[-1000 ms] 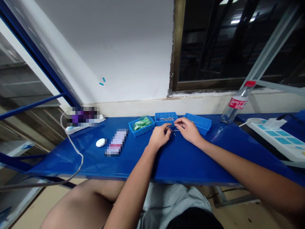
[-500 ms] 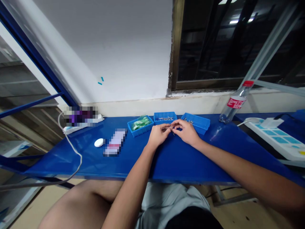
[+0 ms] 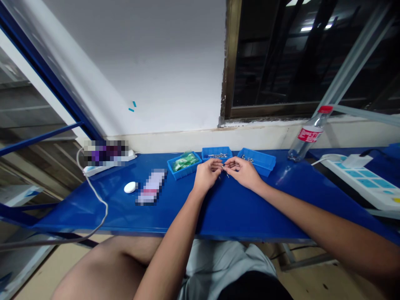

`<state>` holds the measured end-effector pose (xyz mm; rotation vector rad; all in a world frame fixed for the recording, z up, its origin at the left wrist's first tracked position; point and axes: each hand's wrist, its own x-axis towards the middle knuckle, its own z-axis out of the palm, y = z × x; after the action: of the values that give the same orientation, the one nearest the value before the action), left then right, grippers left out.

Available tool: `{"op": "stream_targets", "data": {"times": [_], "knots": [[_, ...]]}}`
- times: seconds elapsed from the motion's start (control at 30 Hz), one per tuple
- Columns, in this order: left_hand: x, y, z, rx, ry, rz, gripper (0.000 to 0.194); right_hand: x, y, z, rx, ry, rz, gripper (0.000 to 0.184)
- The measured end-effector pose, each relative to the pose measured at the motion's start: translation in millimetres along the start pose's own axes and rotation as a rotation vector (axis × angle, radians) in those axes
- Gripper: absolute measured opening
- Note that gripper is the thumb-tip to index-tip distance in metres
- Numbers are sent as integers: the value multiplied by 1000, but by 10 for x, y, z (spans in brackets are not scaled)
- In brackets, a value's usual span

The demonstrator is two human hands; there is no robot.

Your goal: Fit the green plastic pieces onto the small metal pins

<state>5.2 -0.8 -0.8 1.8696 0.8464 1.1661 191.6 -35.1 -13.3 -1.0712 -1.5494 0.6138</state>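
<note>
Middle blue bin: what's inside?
Small, thin metal parts lie loose in the middle blue bin. Its near wall hides the lower front of the inside, and the left hand overlaps that wall; anything beneath the visible parts is covered too.

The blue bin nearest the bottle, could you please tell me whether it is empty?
Not empty: small metal pieces show inside the blue bin, just beyond the right hand.

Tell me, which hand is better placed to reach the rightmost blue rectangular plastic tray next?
Probably the right hand: it is just in front of the rightmost blue rectangular plastic tray, while the left hand is farther to the left.
</note>
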Motion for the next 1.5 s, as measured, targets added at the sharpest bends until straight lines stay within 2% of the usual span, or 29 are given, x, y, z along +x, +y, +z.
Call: {"op": "stream_targets", "data": {"times": [0.2,0.3,0.43,0.6,0.7,0.83,0.93,1.07,1.17,1.27,1.5], "knots": [[13,20,0,-113,4,-11,33,0,4,12,91,-14,-2,27],[6,36,2,-118,14,-10,32,-5,-33,25,56,-9,-36,24],[-15,60,-4,-18,39,12,27,25,-152,-48,-154,39,-147,23],[-26,98,-15,130,78,21,23,127,-213,-374,-575,156,-318,17],[-27,126,-17,188,90,20,22,161,-104,-570,-752,244,-294,19],[-29,167,-19,223,99,19,21,152,2,-650,-827,240,-258,23],[-30,194,-23,228,116,22,23,126,-44,-572,-778,116,-282,25],[-32,213,-25,199,136,46,22,57,-136,-377,-613,-267,-393,26],[-32,209,-24,193,147,47,21,8,-141,-245,-508,-455,-448,24],[-33,200,-22,199,143,34,22,-5,-114,-175,-467,-523,-466,23],[-39,227,-27,220,136,32,21,-11,-91,-128,-496,-504,-480,19]]}}
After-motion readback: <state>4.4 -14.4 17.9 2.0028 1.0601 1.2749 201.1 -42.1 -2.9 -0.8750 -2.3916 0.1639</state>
